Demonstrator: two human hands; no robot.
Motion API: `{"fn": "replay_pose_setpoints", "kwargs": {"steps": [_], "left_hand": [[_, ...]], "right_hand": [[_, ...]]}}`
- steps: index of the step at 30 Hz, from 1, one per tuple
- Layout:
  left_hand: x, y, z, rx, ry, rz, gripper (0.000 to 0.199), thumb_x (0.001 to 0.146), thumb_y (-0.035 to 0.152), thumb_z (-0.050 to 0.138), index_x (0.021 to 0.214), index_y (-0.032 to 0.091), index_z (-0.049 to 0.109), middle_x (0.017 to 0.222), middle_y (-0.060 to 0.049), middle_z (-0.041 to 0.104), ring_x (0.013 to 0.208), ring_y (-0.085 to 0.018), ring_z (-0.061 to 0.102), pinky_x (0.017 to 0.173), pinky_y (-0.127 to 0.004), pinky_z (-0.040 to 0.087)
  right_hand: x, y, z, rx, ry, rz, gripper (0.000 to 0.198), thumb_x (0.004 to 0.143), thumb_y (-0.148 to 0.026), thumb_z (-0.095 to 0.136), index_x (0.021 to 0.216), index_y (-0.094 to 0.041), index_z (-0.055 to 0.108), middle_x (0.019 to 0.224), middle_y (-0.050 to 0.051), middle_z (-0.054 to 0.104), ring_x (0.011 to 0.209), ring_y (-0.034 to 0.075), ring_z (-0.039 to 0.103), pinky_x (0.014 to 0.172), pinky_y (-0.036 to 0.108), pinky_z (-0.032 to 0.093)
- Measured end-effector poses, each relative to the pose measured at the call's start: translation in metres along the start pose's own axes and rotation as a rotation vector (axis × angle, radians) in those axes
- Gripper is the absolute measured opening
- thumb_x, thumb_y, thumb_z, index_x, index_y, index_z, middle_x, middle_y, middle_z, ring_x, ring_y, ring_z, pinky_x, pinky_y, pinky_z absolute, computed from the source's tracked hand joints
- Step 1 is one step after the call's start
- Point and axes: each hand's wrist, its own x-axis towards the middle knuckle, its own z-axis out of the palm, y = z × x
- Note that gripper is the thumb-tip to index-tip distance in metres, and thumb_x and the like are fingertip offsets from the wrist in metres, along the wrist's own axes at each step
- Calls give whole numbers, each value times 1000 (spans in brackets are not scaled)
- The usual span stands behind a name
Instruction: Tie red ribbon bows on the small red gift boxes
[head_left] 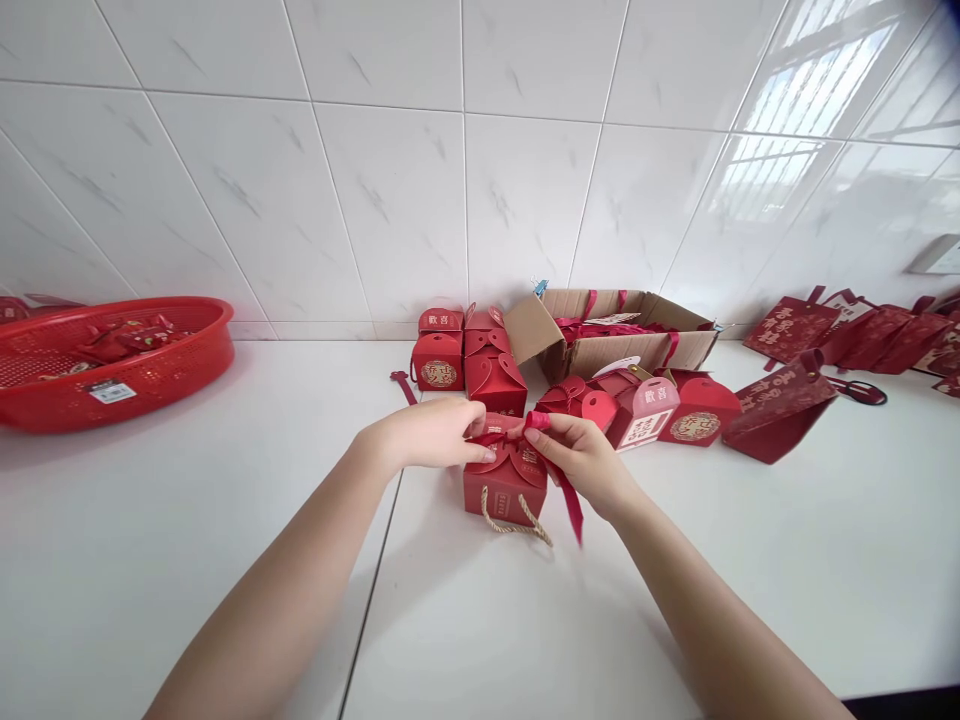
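A small red gift box (480, 492) with a twisted rope handle (514, 527) stands on the white table in front of me. Across its folded top runs a dark red ribbon (573, 508), one end hanging down at the right side. My right hand (581, 455) pinches a loop of this ribbon between thumb and fingers above the lid. From the left, my left hand (439, 435) closes its thumb and fingers on the ribbon at the box top. The ribbon's crossing point is partly covered by my fingers.
Several finished red boxes (440, 365) stand behind, against the tiled wall. An open cardboard box (637, 352) holds red ribbons. At the left lies a red plastic basket (217, 335); at the right are a tilted bag-shaped box (780, 410), scissors (870, 393) and flat red packets (793, 330).
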Motion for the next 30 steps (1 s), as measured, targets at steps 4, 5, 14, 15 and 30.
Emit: {"fn": "replay_pose_setpoints", "kwargs": {"steps": [4, 5, 14, 15, 30], "left_hand": [[1, 3, 1, -3, -83, 33, 18, 75, 35, 50, 66, 20, 44, 64, 0, 51, 50, -13, 41, 46, -26, 28], [-1, 5, 0, 1, -83, 47, 15, 75, 32, 50, 67, 21, 44, 64, 0, 51, 50, -13, 40, 46, -26, 27], [-15, 28, 0, -117, 214, 314, 19, 87, 24, 40, 83, 22, 59, 87, 0, 64, 68, -15, 56, 58, -26, 38], [-11, 31, 3, -118, 253, 336, 20, 87, 22, 40, 84, 22, 60, 89, 0, 65, 72, -15, 57, 61, -27, 39], [-1, 19, 2, -266, 311, 186, 32, 83, 50, 53, 72, 20, 57, 70, 1, 61, 60, -13, 52, 55, -26, 38]], "right_hand": [[-2, -4, -2, 24, -9, 32, 28, 79, -45, 64, 84, -17, 63, 89, 3, 69, 42, 4, 40, 42, 21, 35], [-2, -5, -1, 23, -3, 52, 28, 79, -45, 64, 83, -17, 63, 87, 4, 70, 47, 6, 46, 45, 21, 38], [-7, -18, 9, -580, 53, -84, 15, 80, -23, 53, 69, -19, 62, 59, -2, 54, 54, 11, 45, 52, 25, 34], [-9, -19, 8, -613, -10, -126, 17, 81, -24, 52, 66, -19, 59, 57, -3, 49, 52, 10, 39, 49, 24, 31], [-8, -8, 7, -344, 41, -55, 25, 83, -40, 58, 75, -19, 67, 76, 3, 69, 72, 17, 63, 66, 27, 48]]}}
